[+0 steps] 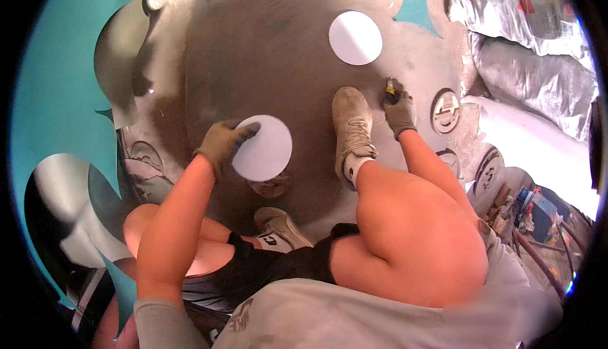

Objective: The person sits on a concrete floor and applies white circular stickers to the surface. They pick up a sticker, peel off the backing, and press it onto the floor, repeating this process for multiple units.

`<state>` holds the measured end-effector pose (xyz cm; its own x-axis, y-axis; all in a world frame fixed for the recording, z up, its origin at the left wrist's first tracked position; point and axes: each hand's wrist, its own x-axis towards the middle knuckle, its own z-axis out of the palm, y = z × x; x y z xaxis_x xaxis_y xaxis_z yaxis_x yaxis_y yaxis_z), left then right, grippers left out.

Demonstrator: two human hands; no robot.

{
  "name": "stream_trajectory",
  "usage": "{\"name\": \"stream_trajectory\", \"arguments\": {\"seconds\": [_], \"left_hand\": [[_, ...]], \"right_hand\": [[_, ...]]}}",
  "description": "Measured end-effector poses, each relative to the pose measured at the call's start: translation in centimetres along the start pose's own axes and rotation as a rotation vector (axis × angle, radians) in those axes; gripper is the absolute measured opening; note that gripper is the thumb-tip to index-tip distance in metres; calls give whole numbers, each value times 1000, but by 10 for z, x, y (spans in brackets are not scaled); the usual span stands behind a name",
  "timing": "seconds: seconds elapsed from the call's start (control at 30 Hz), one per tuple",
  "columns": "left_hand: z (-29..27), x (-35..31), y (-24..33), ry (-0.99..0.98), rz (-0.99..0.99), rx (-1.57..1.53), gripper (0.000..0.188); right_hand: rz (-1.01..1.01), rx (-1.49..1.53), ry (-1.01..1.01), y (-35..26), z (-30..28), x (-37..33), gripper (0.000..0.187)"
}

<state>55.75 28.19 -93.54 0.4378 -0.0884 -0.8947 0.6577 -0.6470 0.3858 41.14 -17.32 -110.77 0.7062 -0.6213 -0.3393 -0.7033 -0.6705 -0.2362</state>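
Observation:
My left hand (227,141), in a dark-palmed work glove, grips the left edge of a white round disc (269,149), with a finger or thumb lying over its top face. To the right, past my outstretched shoe, my right hand (399,111) wears the same kind of glove. Its fingers are closed round a small black-and-yellow tool (392,92) that looks like a utility knife, with a short metallic tip at the far end. A second white disc (355,38) lies flat on the grey-brown floor sheet, farther away and up from my right hand.
Teal sheet (60,89) with curved cut edges covers the left side. Round pieces, one a printed disc (445,111), lie at the right. Silvery wrapped rolls (532,73) are stacked at the far right, above a blue container (538,216) among clutter. My shoe (353,124) stands between my hands.

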Motion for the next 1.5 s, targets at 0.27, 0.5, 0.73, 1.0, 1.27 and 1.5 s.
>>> {"name": "stream_trajectory", "arguments": {"seconds": [0.27,0.5,0.73,1.0,1.27,1.5], "left_hand": [[6,138,46,-61,269,741,64],[11,142,46,219,390,965,75],[44,99,-28,349,417,1053,67],[77,100,-46,291,204,1025,75],[71,104,-33,195,154,977,76],[65,125,-34,117,103,906,85]], "right_hand": [[-39,592,-157,17,3,34,39],[-189,719,-527,-107,-15,10,32],[-684,98,-597,-221,27,-17,44],[-842,-182,-716,-296,54,-27,37],[-948,-454,-688,-313,84,-19,35],[-933,-542,-663,-324,88,-25,32]]}}
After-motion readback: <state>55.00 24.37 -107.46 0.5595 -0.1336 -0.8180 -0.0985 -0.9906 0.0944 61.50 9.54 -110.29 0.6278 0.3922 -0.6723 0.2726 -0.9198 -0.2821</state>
